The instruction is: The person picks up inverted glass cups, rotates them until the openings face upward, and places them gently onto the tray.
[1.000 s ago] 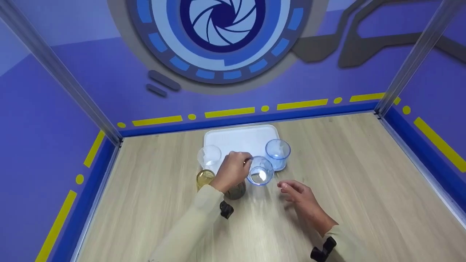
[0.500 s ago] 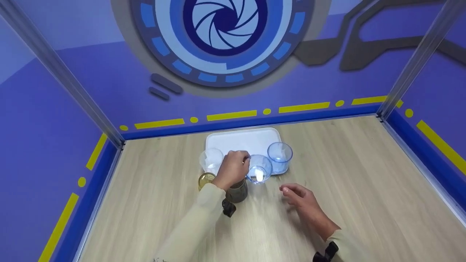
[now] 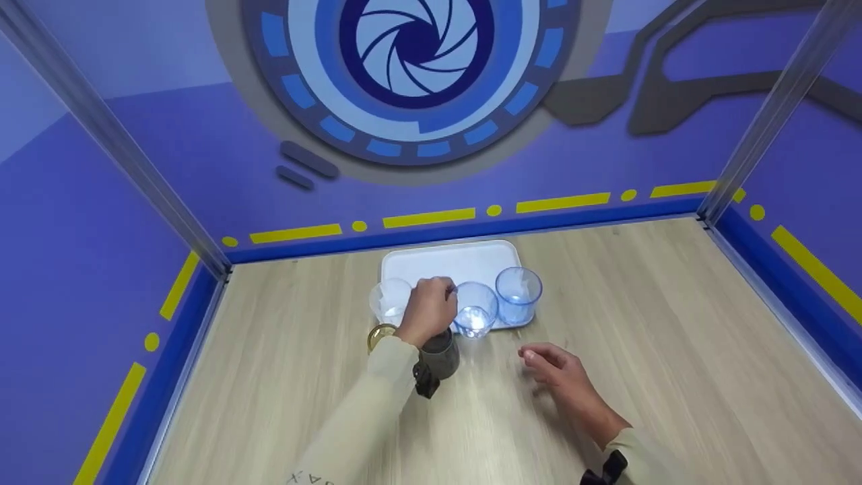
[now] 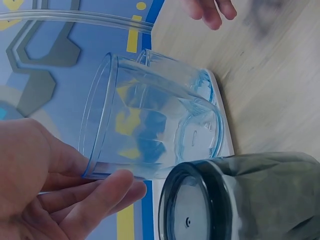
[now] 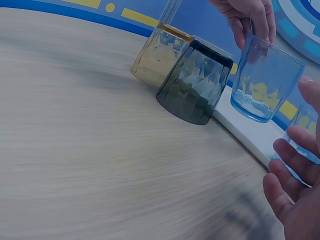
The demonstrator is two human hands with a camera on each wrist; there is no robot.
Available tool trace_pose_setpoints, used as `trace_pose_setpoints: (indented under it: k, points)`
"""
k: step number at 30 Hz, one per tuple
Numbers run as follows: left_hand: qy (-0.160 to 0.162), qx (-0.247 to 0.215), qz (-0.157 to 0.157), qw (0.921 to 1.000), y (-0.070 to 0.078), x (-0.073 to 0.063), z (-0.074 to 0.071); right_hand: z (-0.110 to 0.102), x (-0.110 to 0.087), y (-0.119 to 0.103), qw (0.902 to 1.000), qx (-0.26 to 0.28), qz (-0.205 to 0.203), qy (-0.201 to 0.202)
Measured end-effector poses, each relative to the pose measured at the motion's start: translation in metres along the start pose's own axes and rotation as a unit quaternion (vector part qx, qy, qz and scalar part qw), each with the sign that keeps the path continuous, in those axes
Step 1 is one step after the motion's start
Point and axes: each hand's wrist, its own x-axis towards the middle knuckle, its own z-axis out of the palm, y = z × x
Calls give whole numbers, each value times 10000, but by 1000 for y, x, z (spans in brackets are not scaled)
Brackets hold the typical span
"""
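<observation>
My left hand [image 3: 431, 306] pinches the rim of a clear blue-tinted cup [image 3: 475, 306] between thumb and fingers. That cup is upright, and in the head view it overlaps the front edge of the white tray [image 3: 448, 259]. A second blue-tinted cup [image 3: 518, 300] stands at the tray's right end. Under my left wrist, a smoky grey cup [image 5: 195, 82] stands upside down on the table, with an upside-down amber cup [image 5: 157, 57] beside it. To the right, my right hand [image 3: 559, 374] hovers over the table, fingers relaxed and holding nothing.
A colourless clear cup [image 3: 390, 300] stands at the tray's left end, partly behind my left hand. The wooden table [image 3: 673, 337] is bounded by purple-blue panels [image 3: 168, 168] at the back and sides.
My left hand has carried the blue-tinted cup away from me, from in front of the tray to over its front edge. The right hand has stayed nearly still.
</observation>
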Motion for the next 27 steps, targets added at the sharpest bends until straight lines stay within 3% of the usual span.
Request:
trace_pose_setpoints:
  k: [20,27]
  points:
    - [-169,-3,-543,9984,-3,17,1,4,0,-6,9999,-37,17,-109]
    - [-178,40,-552,9983,0,22,4,-4,-3,-9,9997,-247,-51,19]
